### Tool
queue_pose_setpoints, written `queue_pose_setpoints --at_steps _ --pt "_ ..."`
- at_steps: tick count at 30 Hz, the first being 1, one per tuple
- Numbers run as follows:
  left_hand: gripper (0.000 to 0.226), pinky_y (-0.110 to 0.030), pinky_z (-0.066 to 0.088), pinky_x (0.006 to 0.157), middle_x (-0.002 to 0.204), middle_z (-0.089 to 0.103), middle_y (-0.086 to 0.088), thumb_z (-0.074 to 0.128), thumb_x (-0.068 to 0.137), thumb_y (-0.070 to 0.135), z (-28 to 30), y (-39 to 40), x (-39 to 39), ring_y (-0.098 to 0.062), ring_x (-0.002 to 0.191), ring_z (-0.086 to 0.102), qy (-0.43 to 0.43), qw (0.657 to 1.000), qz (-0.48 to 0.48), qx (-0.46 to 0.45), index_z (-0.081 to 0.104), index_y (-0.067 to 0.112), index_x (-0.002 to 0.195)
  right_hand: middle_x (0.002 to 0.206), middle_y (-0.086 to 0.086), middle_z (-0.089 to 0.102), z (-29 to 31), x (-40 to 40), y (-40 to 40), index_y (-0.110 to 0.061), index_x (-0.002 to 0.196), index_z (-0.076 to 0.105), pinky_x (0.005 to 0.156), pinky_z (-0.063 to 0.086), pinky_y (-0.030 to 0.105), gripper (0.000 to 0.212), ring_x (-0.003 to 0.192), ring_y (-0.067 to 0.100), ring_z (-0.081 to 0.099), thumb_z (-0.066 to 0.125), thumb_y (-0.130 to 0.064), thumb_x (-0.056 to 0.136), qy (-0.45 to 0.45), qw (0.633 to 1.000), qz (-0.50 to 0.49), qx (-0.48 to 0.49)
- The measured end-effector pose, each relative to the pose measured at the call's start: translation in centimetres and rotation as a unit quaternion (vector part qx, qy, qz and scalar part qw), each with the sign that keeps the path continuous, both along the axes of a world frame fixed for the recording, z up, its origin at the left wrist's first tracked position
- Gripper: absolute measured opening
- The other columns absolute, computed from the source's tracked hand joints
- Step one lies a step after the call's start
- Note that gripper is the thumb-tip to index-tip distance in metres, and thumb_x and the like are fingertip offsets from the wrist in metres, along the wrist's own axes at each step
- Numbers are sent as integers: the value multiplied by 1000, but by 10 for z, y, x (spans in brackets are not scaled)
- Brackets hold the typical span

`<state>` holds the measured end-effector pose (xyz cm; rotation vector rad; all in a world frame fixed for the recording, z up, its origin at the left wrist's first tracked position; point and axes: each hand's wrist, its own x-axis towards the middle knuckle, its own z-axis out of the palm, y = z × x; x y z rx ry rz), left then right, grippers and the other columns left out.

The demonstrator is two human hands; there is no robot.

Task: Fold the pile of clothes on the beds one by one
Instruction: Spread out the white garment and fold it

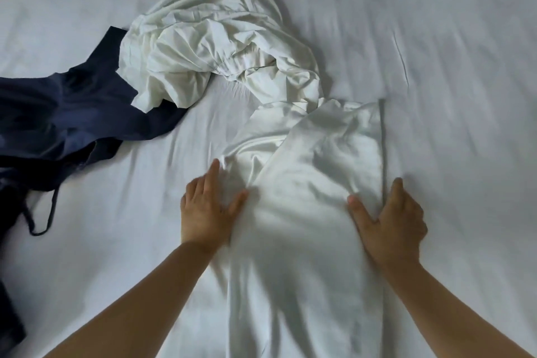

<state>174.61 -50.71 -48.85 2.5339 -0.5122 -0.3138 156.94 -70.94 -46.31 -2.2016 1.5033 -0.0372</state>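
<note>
White bedding (436,38) covers the whole view, acting as the work surface. On it lies a white cloth (305,197), its near part spread long and flat toward the person, its far part bunched in a crumpled heap. Left hand (207,206) presses its left edge with fingers straight and spread. Right hand (392,218) rests on the right edge, thumb out, fingers loosely bent. A dark navy garment (66,122) with thin straps lies at left, partly under the heap.

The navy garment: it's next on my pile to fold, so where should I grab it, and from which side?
Probably take the navy garment by its thin straps, which trail loose on the bed at its near end, coming from the near left. Its far corner is tucked under the crumpled white pile, so lifting there would likely drag that along.
</note>
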Motion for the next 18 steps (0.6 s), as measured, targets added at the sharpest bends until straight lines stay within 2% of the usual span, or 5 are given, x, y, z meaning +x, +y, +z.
queue_pose_setpoints --at_steps 8,11,14,16,18 --pt "66 -26 42 77 113 56 8 76 72 27 14 1 -31 -17 95 58 215 972 24 -90 36 46 120 120 16 52 11 -22 45 -34 151 10 104 24 42 92 117 32 46 68 -45 80 -30 987 -2 159" --pt "77 -25 45 70 104 60 4 75 73 26 20 6 -28 -13 86 60 256 962 39 -90 30 48 132 100 1 47 23 -24 49 -57 139 3 101 30 33 92 94 21 50 69 -26 82 -79 979 48 184" --pt "88 -29 45 76 103 55 4 68 82 32 25 15 -31 -20 89 58 246 968 23 -44 9 47 147 98 -7 56 29 -35 48 -54 134 35 88 40 19 73 89 11 61 64 -8 84 -131 961 76 232" --pt "87 -27 45 81 114 57 5 61 89 23 27 17 -35 -17 95 59 257 962 5 -87 1 54 143 87 -14 64 28 -39 45 -37 116 66 60 45 12 46 63 -6 58 60 -3 86 -149 944 51 291" --pt "85 -17 39 95 136 45 23 54 93 7 30 16 -41 0 117 50 262 949 -37 -171 5 60 138 71 -9 66 29 -38 43 -26 105 73 39 36 14 38 43 -1 47 57 3 87 -169 926 -9 337"
